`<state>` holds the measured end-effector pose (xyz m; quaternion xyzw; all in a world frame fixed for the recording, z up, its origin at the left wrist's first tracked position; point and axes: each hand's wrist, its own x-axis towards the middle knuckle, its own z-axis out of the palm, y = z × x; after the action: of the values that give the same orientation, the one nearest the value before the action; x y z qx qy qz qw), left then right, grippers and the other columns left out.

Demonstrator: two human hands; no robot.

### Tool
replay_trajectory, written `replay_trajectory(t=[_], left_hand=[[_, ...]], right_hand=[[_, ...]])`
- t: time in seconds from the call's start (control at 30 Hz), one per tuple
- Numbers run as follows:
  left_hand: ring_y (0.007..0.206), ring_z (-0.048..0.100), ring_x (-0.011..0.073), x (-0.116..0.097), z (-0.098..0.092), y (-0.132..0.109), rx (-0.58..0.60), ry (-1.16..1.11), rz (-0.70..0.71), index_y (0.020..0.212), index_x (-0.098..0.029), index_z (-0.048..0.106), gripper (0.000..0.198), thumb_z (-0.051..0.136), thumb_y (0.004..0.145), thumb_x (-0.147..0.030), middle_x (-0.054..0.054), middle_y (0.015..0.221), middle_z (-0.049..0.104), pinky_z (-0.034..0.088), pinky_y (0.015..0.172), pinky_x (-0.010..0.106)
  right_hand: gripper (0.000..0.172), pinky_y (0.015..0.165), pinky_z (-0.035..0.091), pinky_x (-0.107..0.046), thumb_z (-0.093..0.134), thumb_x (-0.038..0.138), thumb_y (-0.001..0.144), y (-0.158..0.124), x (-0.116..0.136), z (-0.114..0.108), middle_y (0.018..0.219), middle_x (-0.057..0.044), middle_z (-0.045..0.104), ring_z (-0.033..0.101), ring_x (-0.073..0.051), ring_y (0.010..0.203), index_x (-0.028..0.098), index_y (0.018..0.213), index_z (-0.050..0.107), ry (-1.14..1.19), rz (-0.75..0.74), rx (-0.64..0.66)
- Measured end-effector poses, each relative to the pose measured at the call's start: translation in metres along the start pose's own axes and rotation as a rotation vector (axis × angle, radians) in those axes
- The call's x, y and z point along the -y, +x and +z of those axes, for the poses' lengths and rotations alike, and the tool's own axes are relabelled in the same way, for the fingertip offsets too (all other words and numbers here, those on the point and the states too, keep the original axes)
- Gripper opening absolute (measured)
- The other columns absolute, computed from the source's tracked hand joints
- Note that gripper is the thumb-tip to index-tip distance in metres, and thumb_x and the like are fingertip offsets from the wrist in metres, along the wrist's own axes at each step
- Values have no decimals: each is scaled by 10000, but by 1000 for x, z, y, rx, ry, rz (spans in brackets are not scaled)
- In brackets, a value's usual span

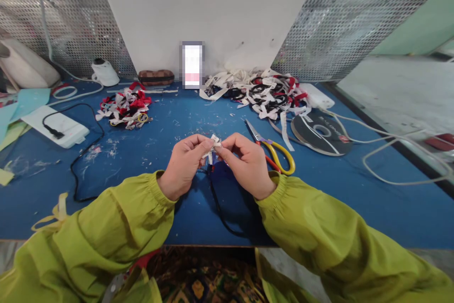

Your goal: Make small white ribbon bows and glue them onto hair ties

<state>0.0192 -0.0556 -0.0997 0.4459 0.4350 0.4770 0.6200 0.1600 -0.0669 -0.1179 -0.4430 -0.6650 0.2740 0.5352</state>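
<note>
Left hand [185, 163] and right hand [249, 163] pinch a white ribbon [216, 139] above the blue tabletop [376, 208] — apparently unfinished; the red-and-white ribbon pile [126, 107], at left, is perhaps completed — the larger ribbon heap [264, 90] undetermined.

Light: was fairly brt, mostly even
Counter [340, 194]: soft dk shadow fell below hands [250, 166]
Phone [192, 62]: glared white, was pixelated
Edges: looked stretched, sl. blurry

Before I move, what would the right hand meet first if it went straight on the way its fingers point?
Most likely the left hand, just across the white ribbon that the right hand is pinching. Depth is unclear from this single view.
</note>
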Motion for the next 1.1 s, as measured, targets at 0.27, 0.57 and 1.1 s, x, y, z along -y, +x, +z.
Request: replay_trajectory(t=[0.27, 0.57, 1.1], left_hand=[[373, 297, 24, -7, 2, -1, 107, -159, -181, 545, -126, 541, 252, 668, 747, -204, -65, 408, 375, 264, 412, 163], [372, 260, 33, -3, -1, 2, 142, -223, -144, 543, -148, 509, 291, 675, 757, -251, -77, 395, 338, 250, 413, 178], [507, 450, 83, -4, -5, 5, 55, 142, 74, 743, -169, 682, 321, 667, 762, -489, -22, 564, 533, 350, 503, 221]], right_hand=[[141, 619, 475, -305, 524, 45, 840, -1, -6, -9, 694, -65, 647, 570, -174, 647, 167, 833, 595, -600, -876, -2], [168, 558, 474, -264, 628, 289, 812, -1, 1, 1, 591, 28, 574, 538, -109, 531, 204, 695, 542, 436, 328, 121], [77, 588, 495, -266, 690, 249, 735, 9, 3, -5, 608, 35, 620, 568, -108, 565, 192, 714, 644, 299, 306, -109]])
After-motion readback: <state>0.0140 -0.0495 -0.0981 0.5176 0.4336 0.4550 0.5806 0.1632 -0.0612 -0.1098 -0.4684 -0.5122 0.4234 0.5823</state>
